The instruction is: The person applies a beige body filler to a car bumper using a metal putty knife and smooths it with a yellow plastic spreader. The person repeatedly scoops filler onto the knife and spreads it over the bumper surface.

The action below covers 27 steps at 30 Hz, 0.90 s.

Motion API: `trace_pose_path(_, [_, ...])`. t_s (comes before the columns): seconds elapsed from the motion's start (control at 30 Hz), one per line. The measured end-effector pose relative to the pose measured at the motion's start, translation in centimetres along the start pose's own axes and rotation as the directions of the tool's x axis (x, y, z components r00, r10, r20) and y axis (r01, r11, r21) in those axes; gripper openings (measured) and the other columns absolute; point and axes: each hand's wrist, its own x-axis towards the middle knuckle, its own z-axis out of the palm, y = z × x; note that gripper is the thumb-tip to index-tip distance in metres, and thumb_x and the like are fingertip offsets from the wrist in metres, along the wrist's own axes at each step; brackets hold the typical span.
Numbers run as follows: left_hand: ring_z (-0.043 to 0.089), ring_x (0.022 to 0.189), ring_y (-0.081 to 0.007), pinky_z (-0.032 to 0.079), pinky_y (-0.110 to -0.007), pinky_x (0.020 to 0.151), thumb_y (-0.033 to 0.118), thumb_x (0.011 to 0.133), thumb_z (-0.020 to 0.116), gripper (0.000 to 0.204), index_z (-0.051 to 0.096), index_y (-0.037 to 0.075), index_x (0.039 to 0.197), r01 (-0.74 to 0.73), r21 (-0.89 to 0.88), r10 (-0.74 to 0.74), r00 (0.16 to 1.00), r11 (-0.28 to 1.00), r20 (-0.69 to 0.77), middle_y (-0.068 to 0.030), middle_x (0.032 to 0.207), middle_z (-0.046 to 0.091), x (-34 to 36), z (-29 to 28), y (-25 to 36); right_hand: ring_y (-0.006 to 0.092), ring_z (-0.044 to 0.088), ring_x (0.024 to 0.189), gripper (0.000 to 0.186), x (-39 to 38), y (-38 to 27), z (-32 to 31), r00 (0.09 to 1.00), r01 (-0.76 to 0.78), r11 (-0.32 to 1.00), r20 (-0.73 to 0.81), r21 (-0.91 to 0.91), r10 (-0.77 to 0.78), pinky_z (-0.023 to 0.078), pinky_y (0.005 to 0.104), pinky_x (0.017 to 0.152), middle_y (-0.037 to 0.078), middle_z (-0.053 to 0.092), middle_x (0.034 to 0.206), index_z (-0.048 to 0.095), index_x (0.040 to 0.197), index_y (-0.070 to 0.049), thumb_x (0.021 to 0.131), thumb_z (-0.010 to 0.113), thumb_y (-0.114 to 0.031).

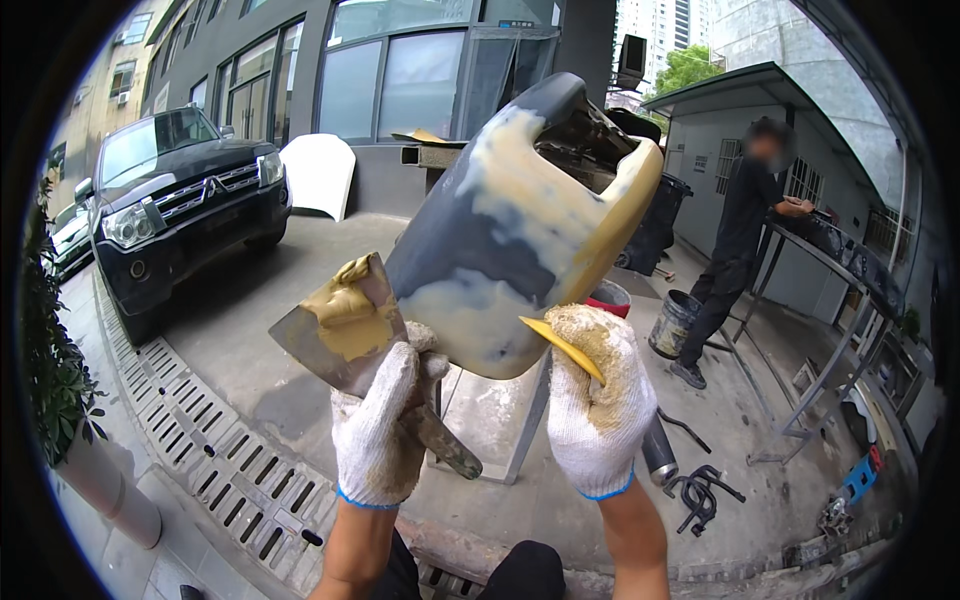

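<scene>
The grey car body part (pixel 520 225), curved and patched with yellowish filler, stood raised on a stand just above and between the two hands, at the middle of the view. The right hand (pixel 595 400), in a filler-stained white knit glove, was closed around a small yellow spreader (pixel 562 343) whose edge touched the part's lower rim. The left hand (pixel 378 425), gloved alike, was closed around the handle of a metal putty knife (pixel 345 320) loaded with a lump of filler, its blade just beside the part's left flank. Below lay a concrete floor (pixel 240 350) with a drain grate (pixel 215 450); a black car (pixel 180 200) was parked to the left, and another person (pixel 740 250) worked at a counter (pixel 830 260) well apart on the right. The lump could probably slide off the tilted knife, and too hard a press might gouge the soft filler or rock the part on its stand.
</scene>
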Motion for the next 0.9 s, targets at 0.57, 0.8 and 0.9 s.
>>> trace_pose_path(0.57, [0.069,0.094,-0.0276,0.056,-0.039,0.087,0.007,0.090,0.063,0.029,0.056,-0.004,0.116,-0.016,0.068,0.011,0.997,0.998,0.072,-0.0142,0.102,0.066,0.8,-1.1,1.4,0.0283,0.061,0.098,0.035,-6.5,-0.2,3.0,0.898,0.368,0.919,0.311,-0.142,-0.312,0.050,0.0432,0.084,0.011,0.065,0.108,0.066,0.106,-0.006,0.071,0.069,-0.007])
trace_pose_path(0.8, [0.068,0.098,-0.0336,0.057,-0.043,0.086,0.006,0.088,0.064,0.034,0.053,-0.008,0.118,-0.033,0.115,0.018,0.991,0.993,0.130,-0.0183,0.103,0.066,0.8,-2.0,1.6,0.0292,0.063,0.099,0.035,-6.6,0.0,-0.9,0.999,-0.038,0.971,0.019,0.234,0.035,0.054,0.0404,0.085,0.015,0.063,0.107,0.059,0.110,-0.002,0.078,0.064,0.011])
trace_pose_path(0.9, [0.068,0.098,-0.0349,0.062,-0.041,0.069,0.009,0.089,0.063,0.039,0.051,-0.009,0.121,-0.029,0.140,0.009,0.990,0.990,0.143,-0.0205,0.104,0.065,0.7,-2.3,1.9,0.0208,0.062,0.102,0.028,-3.8,0.6,-2.1,0.933,-0.221,0.803,-0.119,0.554,0.340,0.052,0.0352,0.092,0.015,0.061,0.114,0.054,0.116,0.002,0.089,0.056,0.010])
